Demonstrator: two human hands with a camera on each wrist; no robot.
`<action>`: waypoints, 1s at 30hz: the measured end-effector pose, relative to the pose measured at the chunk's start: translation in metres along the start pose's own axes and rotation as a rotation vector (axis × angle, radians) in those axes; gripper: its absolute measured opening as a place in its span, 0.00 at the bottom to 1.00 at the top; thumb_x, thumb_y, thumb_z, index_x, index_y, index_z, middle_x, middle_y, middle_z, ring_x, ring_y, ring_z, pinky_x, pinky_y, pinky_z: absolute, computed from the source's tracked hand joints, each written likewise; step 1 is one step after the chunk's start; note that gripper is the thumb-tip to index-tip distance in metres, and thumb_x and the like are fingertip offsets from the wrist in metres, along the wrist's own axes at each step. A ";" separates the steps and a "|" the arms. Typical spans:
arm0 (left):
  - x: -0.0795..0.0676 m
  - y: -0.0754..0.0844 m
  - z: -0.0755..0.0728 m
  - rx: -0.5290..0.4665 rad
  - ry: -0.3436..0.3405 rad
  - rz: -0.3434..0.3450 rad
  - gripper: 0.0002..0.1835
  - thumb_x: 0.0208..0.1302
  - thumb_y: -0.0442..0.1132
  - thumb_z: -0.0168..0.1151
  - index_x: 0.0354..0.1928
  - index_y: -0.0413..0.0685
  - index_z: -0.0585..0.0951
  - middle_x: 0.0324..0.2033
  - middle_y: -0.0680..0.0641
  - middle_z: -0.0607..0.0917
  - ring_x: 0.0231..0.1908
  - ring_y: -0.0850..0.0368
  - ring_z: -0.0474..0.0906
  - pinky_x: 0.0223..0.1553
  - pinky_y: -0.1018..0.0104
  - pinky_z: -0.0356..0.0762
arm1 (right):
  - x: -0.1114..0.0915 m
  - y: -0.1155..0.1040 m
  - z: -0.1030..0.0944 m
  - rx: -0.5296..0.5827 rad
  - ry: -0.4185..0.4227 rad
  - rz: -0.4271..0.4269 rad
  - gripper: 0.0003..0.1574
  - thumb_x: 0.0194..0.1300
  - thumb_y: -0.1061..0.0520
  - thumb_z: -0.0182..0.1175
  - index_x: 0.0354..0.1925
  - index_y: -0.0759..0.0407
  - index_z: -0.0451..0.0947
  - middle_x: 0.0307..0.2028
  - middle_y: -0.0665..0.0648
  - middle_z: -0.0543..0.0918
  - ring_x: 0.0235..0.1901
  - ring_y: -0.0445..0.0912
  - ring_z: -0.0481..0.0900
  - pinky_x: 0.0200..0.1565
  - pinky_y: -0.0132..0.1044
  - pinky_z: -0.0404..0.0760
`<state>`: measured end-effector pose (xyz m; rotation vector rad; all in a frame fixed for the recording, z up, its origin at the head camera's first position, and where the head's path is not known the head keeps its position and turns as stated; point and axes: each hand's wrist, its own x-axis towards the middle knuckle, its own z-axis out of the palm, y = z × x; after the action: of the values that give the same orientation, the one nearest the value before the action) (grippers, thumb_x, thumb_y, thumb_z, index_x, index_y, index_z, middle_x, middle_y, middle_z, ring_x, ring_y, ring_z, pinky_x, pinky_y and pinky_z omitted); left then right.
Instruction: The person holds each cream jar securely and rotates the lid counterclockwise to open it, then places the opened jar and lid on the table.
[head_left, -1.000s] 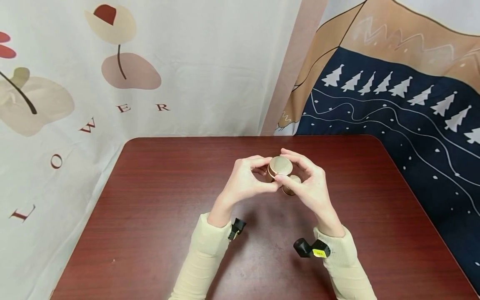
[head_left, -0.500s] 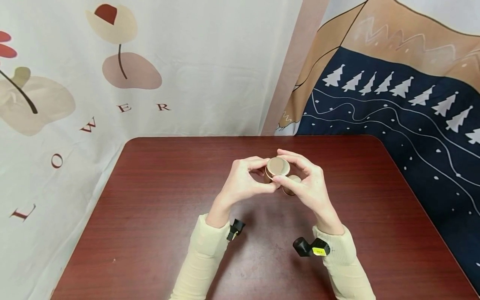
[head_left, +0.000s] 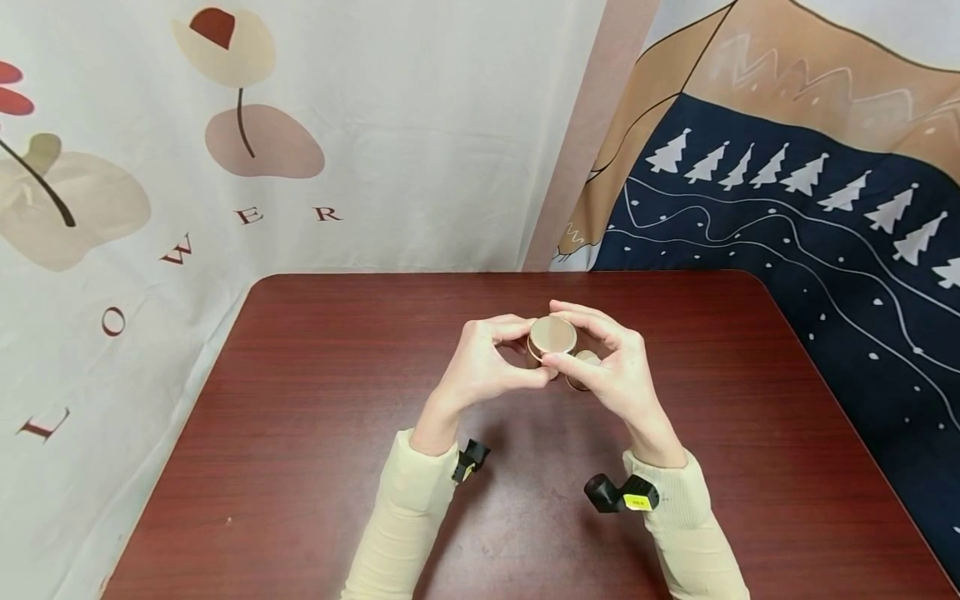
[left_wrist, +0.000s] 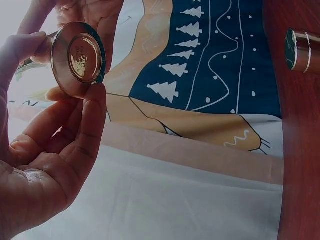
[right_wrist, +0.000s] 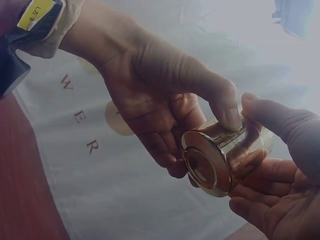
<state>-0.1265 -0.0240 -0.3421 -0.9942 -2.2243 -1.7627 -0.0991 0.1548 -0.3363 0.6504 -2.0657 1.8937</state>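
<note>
A gold, shiny round container (head_left: 552,335) is held up above the table between both hands. My left hand (head_left: 483,362) pinches its left side between thumb and fingers. From the right, my right hand (head_left: 618,367) grips it too, thumb at the front and fingers behind. The right wrist view shows its smooth cylindrical wall (right_wrist: 245,150) and a recessed round end; in the left wrist view that recessed base (left_wrist: 80,57) carries small raised marks, too small to read. A second, smaller gold cylinder (left_wrist: 302,50) stands on the table, partly hidden behind my right hand in the head view.
The reddish-brown wooden table (head_left: 315,375) spreads around the hands. Behind it hang a white curtain (head_left: 420,167) with flower prints and letters, and a dark blue cloth (head_left: 750,217) with white trees. A small black camera (head_left: 622,493) sits on the right wrist.
Both hands have shifted slightly left with the gold container. The smaller cylinder has stayed in place.
</note>
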 end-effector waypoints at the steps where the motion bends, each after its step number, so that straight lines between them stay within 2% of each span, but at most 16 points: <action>1: 0.000 0.000 0.000 -0.002 0.000 0.001 0.13 0.40 0.31 0.71 0.34 0.40 0.85 0.28 0.50 0.82 0.28 0.62 0.76 0.32 0.64 0.80 | 0.000 0.000 0.000 -0.005 0.000 0.000 0.24 0.46 0.71 0.70 0.45 0.73 0.78 0.53 0.65 0.77 0.48 0.48 0.78 0.39 0.30 0.81; 6: -0.001 -0.003 -0.001 -0.015 0.001 0.009 0.14 0.39 0.31 0.71 0.34 0.40 0.85 0.29 0.49 0.83 0.28 0.60 0.77 0.32 0.68 0.79 | 0.000 -0.001 0.001 -0.021 0.000 0.003 0.24 0.46 0.71 0.70 0.45 0.73 0.78 0.51 0.66 0.78 0.45 0.45 0.79 0.31 0.26 0.79; 11: -0.002 -0.004 -0.002 -0.033 -0.013 0.007 0.13 0.39 0.31 0.71 0.33 0.40 0.85 0.28 0.49 0.83 0.27 0.59 0.77 0.32 0.65 0.80 | 0.001 -0.002 0.001 -0.008 -0.008 0.014 0.24 0.46 0.71 0.70 0.45 0.74 0.79 0.49 0.65 0.79 0.39 0.43 0.79 0.26 0.25 0.76; 14: -0.002 -0.003 -0.003 -0.038 -0.040 0.005 0.12 0.40 0.31 0.71 0.32 0.40 0.84 0.28 0.50 0.82 0.27 0.61 0.76 0.31 0.66 0.79 | 0.001 -0.001 0.000 0.050 -0.042 0.023 0.24 0.47 0.72 0.69 0.46 0.75 0.78 0.49 0.60 0.80 0.39 0.43 0.79 0.28 0.26 0.76; 18: -0.003 -0.002 -0.006 -0.022 -0.052 0.020 0.13 0.39 0.31 0.71 0.33 0.40 0.85 0.28 0.50 0.82 0.28 0.61 0.76 0.32 0.68 0.78 | 0.002 0.002 -0.001 0.146 -0.112 0.016 0.25 0.49 0.76 0.64 0.49 0.76 0.75 0.51 0.58 0.80 0.44 0.44 0.79 0.37 0.28 0.77; 19: -0.003 -0.002 -0.006 -0.012 -0.048 0.026 0.14 0.39 0.31 0.71 0.34 0.40 0.85 0.28 0.50 0.82 0.28 0.62 0.76 0.32 0.68 0.78 | 0.002 0.002 -0.002 0.155 -0.130 0.014 0.26 0.51 0.76 0.64 0.51 0.75 0.74 0.51 0.57 0.79 0.42 0.44 0.79 0.36 0.27 0.77; 21: -0.003 -0.002 -0.007 0.005 -0.035 0.036 0.16 0.39 0.32 0.72 0.36 0.40 0.85 0.29 0.50 0.82 0.28 0.62 0.77 0.33 0.68 0.79 | 0.002 0.002 -0.002 0.144 -0.141 0.011 0.28 0.52 0.75 0.63 0.54 0.74 0.72 0.52 0.57 0.78 0.46 0.45 0.78 0.41 0.27 0.78; 24: -0.003 -0.002 -0.007 0.024 -0.014 0.040 0.17 0.39 0.32 0.73 0.37 0.39 0.85 0.29 0.49 0.83 0.29 0.62 0.77 0.33 0.68 0.79 | 0.001 0.002 -0.002 0.117 -0.115 0.020 0.32 0.51 0.74 0.64 0.56 0.74 0.68 0.53 0.55 0.77 0.51 0.47 0.76 0.48 0.29 0.77; 26: -0.003 -0.002 -0.007 0.041 0.000 0.036 0.18 0.38 0.32 0.73 0.38 0.39 0.85 0.30 0.49 0.83 0.29 0.62 0.77 0.34 0.69 0.79 | 0.000 0.002 -0.001 0.088 -0.079 0.023 0.33 0.48 0.74 0.66 0.54 0.74 0.68 0.54 0.57 0.76 0.56 0.49 0.72 0.56 0.32 0.72; 30: -0.004 -0.002 -0.007 0.061 0.014 0.017 0.20 0.38 0.32 0.73 0.40 0.37 0.85 0.30 0.48 0.83 0.29 0.62 0.77 0.34 0.70 0.80 | -0.001 0.001 0.002 0.041 -0.027 0.040 0.28 0.46 0.72 0.69 0.47 0.72 0.71 0.53 0.59 0.76 0.53 0.49 0.75 0.42 0.29 0.78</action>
<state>-0.1266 -0.0317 -0.3434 -0.9822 -2.2401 -1.6793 -0.0986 0.1534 -0.3384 0.6517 -2.0761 1.9646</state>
